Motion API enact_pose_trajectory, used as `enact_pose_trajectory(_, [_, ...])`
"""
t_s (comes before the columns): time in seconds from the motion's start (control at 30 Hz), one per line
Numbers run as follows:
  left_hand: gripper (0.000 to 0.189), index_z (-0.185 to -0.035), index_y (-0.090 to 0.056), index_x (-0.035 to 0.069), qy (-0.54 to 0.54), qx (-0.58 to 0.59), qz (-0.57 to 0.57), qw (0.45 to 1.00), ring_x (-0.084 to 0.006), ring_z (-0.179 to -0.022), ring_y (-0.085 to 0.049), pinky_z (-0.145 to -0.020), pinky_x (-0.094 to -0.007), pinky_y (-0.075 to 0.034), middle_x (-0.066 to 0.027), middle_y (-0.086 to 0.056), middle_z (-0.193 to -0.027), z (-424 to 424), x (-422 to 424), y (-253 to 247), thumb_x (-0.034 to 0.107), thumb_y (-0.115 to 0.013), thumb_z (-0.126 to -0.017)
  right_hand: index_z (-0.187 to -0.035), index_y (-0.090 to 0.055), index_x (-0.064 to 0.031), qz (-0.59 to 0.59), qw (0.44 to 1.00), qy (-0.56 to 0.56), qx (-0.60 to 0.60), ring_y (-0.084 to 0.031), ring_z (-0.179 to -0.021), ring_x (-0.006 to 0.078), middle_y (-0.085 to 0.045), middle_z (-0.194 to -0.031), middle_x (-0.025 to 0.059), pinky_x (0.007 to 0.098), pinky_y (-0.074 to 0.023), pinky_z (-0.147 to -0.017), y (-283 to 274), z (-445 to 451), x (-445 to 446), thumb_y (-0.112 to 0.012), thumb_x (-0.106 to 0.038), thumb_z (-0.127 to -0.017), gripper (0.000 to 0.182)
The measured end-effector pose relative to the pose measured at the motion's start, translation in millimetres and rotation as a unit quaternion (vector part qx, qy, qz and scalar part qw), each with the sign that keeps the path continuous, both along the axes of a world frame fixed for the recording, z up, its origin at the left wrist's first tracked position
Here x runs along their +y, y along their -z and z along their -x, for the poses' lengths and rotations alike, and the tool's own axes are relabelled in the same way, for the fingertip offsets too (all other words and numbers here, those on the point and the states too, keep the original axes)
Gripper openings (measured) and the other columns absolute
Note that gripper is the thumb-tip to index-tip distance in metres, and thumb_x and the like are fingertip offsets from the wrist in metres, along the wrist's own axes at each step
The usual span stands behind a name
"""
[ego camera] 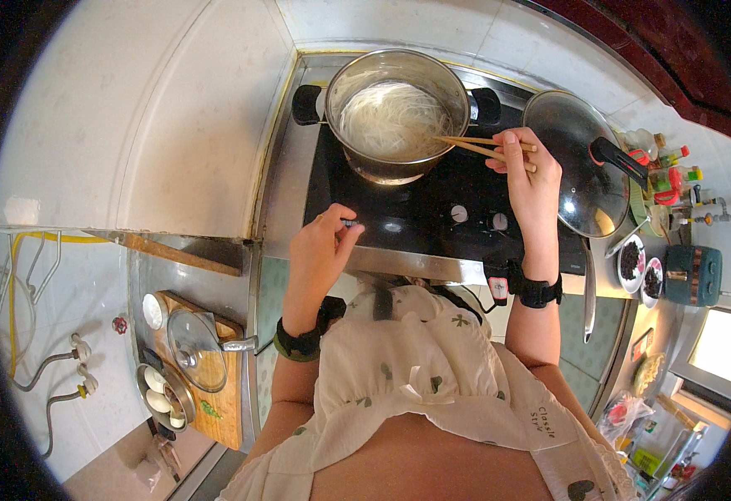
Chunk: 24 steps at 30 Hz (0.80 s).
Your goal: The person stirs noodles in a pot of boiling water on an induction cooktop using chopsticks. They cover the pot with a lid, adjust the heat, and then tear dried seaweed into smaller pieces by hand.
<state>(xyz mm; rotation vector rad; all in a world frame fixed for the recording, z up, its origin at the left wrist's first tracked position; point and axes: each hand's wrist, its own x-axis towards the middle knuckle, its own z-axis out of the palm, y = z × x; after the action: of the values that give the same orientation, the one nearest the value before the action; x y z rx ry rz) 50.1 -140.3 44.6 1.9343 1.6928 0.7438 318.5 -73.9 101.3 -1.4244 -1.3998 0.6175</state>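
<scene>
A steel pot (397,160) with two black side handles stands at the back left of the black cooktop (403,232). White noodles (393,119) lie in cloudy liquid inside it. In my right hand (528,166) is a pair of wooden chopsticks (481,145), held right of the pot. Their tips reach over the near right rim to the noodles. My left hand (325,247) hovers or rests at the cooktop's front left, its fingers curled. A small grey piece shows between thumb and forefinger; whether it is gripped is unclear.
Right of the pot sits a long-handled pan under a glass lid (569,125). Seasoning bottles (672,175) and two plates of dark food (630,263) are beyond it. At left are a wooden cutting board (221,416), another glass lid (196,351) and a pan (184,391) holding pale, egg-like pieces.
</scene>
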Motion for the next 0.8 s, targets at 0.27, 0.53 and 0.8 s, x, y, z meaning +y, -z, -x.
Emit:
enact_pose_trajectory(0.27, [0.012,-0.096,-0.058,0.011,-0.002,0.003,0.010,1.000,-0.0260,-0.067,-0.063,-0.058,-0.0380,-0.047,-0.0067,-0.063,-0.073,-0.8,-1.1,-1.3,0.006,-0.047,-0.092,-0.094,-0.062,0.0032,0.012,1.000,0.002,0.007,-0.069,-0.068,0.0171,-0.068,-0.079,0.0114,0.0258,-0.0533,-0.059,0.3,-1.1,-0.9,-0.054,-0.020,-0.096,0.025])
enact_pose_trajectory(0.53, [0.015,-0.095,-0.057,0.010,-0.001,-0.009,0.017,1.000,-0.0307,-0.065,-0.064,-0.058,-0.0403,-0.047,-0.0096,-0.065,-0.070,-2.0,-0.4,-0.8,0.015,-0.044,-0.097,-0.094,-0.062,0.0033,0.015,1.000,0.004,0.021,-0.069,-0.068,0.0163,-0.068,-0.078,0.0108,0.0255,-0.0535,-0.059,4.1,-2.6,-1.3,-0.054,-0.021,-0.096,0.026])
enact_pose_trajectory(0.8, [0.014,-0.094,-0.055,0.010,-0.004,-0.004,0.012,1.000,-0.0321,-0.066,-0.064,-0.058,-0.0410,-0.046,-0.0089,-0.064,-0.070,-1.1,-1.5,0.6,0.018,-0.043,-0.098,-0.094,-0.062,0.0036,0.010,1.000,0.003,0.009,-0.069,-0.069,0.0167,-0.068,-0.078,0.0114,0.0259,-0.0539,-0.059,5.5,-2.1,0.7,-0.054,-0.021,-0.096,0.026])
